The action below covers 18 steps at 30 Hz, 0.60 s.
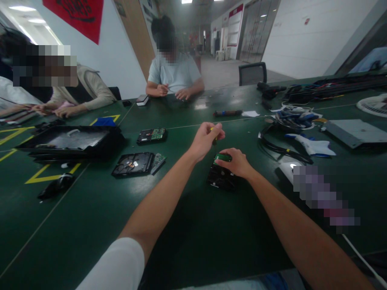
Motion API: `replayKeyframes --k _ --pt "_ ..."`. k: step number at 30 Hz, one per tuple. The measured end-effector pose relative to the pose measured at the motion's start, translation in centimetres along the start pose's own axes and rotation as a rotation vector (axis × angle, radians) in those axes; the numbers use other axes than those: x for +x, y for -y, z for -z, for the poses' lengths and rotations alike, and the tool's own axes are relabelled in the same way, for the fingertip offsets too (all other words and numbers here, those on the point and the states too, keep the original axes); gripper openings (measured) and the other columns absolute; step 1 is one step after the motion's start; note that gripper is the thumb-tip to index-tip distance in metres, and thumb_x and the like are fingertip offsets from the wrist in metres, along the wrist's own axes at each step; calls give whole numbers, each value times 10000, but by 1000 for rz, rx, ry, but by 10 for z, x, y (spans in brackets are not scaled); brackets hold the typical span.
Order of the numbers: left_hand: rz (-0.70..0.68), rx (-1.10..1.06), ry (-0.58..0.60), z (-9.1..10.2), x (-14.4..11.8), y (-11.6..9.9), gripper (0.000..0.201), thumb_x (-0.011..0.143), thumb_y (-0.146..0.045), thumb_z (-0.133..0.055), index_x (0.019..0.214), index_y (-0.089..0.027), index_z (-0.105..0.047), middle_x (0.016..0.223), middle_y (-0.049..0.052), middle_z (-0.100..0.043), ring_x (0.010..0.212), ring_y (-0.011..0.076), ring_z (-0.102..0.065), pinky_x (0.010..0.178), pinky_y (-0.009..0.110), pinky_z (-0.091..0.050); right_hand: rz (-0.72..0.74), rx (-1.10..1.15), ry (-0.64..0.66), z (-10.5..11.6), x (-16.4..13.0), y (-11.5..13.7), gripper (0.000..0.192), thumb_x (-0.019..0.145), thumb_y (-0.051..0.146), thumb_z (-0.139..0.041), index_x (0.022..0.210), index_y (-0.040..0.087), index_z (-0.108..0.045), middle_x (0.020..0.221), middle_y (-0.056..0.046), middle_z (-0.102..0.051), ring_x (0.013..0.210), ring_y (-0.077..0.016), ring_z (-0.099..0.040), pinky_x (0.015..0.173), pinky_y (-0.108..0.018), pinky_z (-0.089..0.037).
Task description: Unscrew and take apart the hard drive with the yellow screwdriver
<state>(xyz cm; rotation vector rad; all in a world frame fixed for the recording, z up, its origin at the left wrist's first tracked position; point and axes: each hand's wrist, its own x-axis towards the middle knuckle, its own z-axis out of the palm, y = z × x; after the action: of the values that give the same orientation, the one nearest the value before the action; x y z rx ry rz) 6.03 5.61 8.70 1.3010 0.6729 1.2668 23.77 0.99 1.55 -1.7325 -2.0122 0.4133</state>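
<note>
A hard disk drive [221, 179] lies on the green table in front of me, its dark face upward and a green circuit board [223, 157] at its far end. My right hand [237, 162] is closed on that end, thumb and fingers at the board's edges. Just above and to the left, my left hand [205, 141] is closed round a screwdriver [214, 131] with a yellow handle. The screwdriver's shaft points down toward the board, but its tip is too small to make out.
To the left lie another hard drive [133, 164], a loose circuit board [157, 163], a drive with its board showing [152, 135] and a black tray [71, 141]. Cables [294, 117], a metal box [358, 133] and a blurred-out object stand right. People sit opposite.
</note>
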Motion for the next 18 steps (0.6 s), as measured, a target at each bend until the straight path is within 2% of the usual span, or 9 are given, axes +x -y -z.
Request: replayKeyframes --k 6,9,14,18 --pt "-85 150 22 7 2 -4 315 1025 -500 -709 931 -198 -723 881 15 -706 820 124 -630 788 260 -499 4 9 1 0 0 0 444 927 628 -760 1228 304 -791 1302 -91 -761 1263 -375 -656 1055 -558 -485" --pt "-86 161 58 7 2 -5 312 1042 -497 -679 999 -204 -777 888 19 -709 846 135 -642 795 262 -501 6 0 -6 0 0 0 430 925 619 -767 1222 309 -796 1306 -88 -765 1260 -372 -660 1049 -548 -491" --pt "13 -7 45 0 1 -3 424 1066 -603 -593 964 -204 -694 861 29 -690 829 154 -688 841 311 -560 13 -4 -15 0 0 0 426 921 620 -772 1220 319 -802 1283 -79 -773 1233 -361 -674 1029 -529 -507" --pt "-9 26 -15 -2 1 6 545 1060 -732 -469 923 -224 -610 775 1 -618 725 139 -636 789 310 -569 14 -4 -9 1 0 1 427 930 619 -764 1234 320 -800 1291 -83 -771 1240 -371 -670 1028 -543 -507"
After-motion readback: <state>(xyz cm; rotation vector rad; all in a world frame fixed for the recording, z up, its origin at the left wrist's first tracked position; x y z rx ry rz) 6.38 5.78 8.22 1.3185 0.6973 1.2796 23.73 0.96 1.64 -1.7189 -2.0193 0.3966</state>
